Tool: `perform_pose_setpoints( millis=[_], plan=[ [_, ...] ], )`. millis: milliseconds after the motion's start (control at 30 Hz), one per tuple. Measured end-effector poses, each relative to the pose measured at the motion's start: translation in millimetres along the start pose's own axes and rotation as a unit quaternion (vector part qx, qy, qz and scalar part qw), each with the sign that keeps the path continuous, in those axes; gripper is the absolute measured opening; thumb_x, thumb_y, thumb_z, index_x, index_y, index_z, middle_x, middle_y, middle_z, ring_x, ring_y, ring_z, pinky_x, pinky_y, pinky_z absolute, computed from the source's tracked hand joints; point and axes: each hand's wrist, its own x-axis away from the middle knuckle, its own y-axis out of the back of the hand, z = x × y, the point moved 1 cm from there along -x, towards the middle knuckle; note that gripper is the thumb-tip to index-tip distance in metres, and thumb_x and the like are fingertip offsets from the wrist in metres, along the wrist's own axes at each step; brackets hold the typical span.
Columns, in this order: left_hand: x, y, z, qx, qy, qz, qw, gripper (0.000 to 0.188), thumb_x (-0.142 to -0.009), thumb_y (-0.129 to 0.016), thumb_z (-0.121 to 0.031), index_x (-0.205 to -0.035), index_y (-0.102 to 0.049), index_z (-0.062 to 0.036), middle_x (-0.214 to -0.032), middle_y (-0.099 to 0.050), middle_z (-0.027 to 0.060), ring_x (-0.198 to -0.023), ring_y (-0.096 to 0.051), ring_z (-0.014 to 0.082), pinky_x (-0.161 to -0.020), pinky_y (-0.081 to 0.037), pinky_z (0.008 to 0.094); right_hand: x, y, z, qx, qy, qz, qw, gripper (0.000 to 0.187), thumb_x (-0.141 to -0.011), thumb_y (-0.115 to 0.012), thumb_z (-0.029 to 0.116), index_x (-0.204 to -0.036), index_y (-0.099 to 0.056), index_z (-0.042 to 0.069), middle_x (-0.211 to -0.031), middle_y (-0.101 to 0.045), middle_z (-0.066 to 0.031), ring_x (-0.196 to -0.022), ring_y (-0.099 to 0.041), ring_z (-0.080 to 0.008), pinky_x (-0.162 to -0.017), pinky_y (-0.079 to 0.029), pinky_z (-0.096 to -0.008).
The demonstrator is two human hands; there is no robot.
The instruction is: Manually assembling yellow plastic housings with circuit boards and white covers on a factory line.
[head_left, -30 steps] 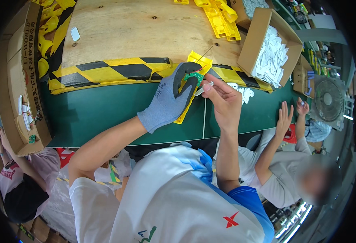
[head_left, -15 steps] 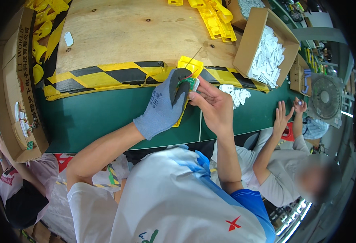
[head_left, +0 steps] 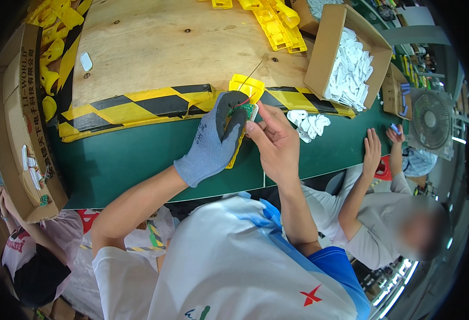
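Observation:
My left hand [head_left: 209, 140], in a blue-grey glove with dark fingers, is closed round a yellow plastic housing [head_left: 247, 85] and a small green circuit board [head_left: 249, 110]. A red wire and a thin dark wire [head_left: 253, 73] come out near the board. My bare right hand [head_left: 277, 141] pinches at a white piece [head_left: 254, 113] against the board's edge, its thumb and forefinger nearly together. Much of the housing is hidden behind the glove; its lower end shows below. Beside my right hand lies a small heap of white plastic parts [head_left: 310, 125] on the green table [head_left: 138, 165].
Behind my hands is a wooden board [head_left: 149, 58] edged with black-and-yellow tape, bearing a white oval part [head_left: 86, 61] and yellow housings [head_left: 277, 29]. A carton of white parts [head_left: 320, 64] stands right; another carton [head_left: 13, 106] stands left. Co-workers sit on both sides.
My hands stay at the same piece, and my right fingers have shifted slightly at the board's edge. The whole view has moved a little. The co-worker at right has raised a small blue part.

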Motion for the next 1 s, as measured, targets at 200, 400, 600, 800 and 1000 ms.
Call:
perform_pose_setpoints(
  millis=[200,400,600,800,1000],
  plan=[
    [2.6,2.4,1.9,-0.026,-0.001,0.021,0.999,0.024,-0.094,-0.051,-0.009,-0.116,-0.048,-0.0021,-0.103,-0.057,0.0199,-0.092,-0.061,0.0318,-0.078,-0.049,0.0385,12.4,-11.7,21.6,0.133,0.045,-0.004,0.99,0.048,-0.09,-0.062,-0.001,-0.137,-0.05,0.0,-0.122,-0.056,-0.0135,-0.089,-0.063,-0.014,-0.077,-0.054,-0.0263],
    [-0.7,1.8,-1.7,0.0,-0.001,0.035,0.999,0.025,-0.092,-0.053,-0.007,-0.116,-0.048,-0.001,-0.102,-0.055,0.0196,-0.091,-0.059,0.0325,-0.079,-0.048,0.0384,14.0,-13.7,5.0,0.075,0.042,-0.033,0.996,0.048,-0.091,-0.059,-0.002,-0.138,-0.048,0.0,-0.122,-0.056,-0.0147,-0.092,-0.063,-0.016,-0.079,-0.053,-0.027],
    [1.3,3.0,4.8,-0.051,-0.05,0.039,0.997,0.022,-0.095,-0.049,-0.007,-0.116,-0.048,-0.0008,-0.101,-0.056,0.0186,-0.089,-0.059,0.0281,-0.078,-0.048,0.0372,13.7,-16.6,14.4,0.087,0.054,-0.033,0.994,0.047,-0.091,-0.058,-0.002,-0.138,-0.049,0.001,-0.119,-0.057,-0.0142,-0.091,-0.063,-0.0146,-0.077,-0.053,-0.0255],
    [1.9,-5.1,-3.1,0.056,0.027,-0.01,0.998,0.023,-0.095,-0.048,-0.006,-0.118,-0.048,-0.0018,-0.1,-0.057,0.015,-0.09,-0.057,0.0207,-0.078,-0.048,0.0348,9.7,-13.3,9.1,0.003,0.022,-0.037,0.999,0.047,-0.09,-0.06,-0.002,-0.136,-0.05,0.002,-0.118,-0.058,-0.0129,-0.087,-0.065,-0.013,-0.073,-0.054,-0.0245],
    [-0.8,-2.9,-1.7,0.021,-0.005,-0.005,1.0,0.024,-0.096,-0.049,-0.006,-0.119,-0.047,-0.0021,-0.103,-0.056,0.0142,-0.092,-0.056,0.0195,-0.079,-0.048,0.0336,7.9,-6.3,11.2,-0.018,0.028,-0.02,0.999,0.046,-0.089,-0.063,-0.002,-0.133,-0.054,0.002,-0.115,-0.059,-0.0118,-0.086,-0.066,-0.0132,-0.072,-0.055,-0.0239]
  ],
)
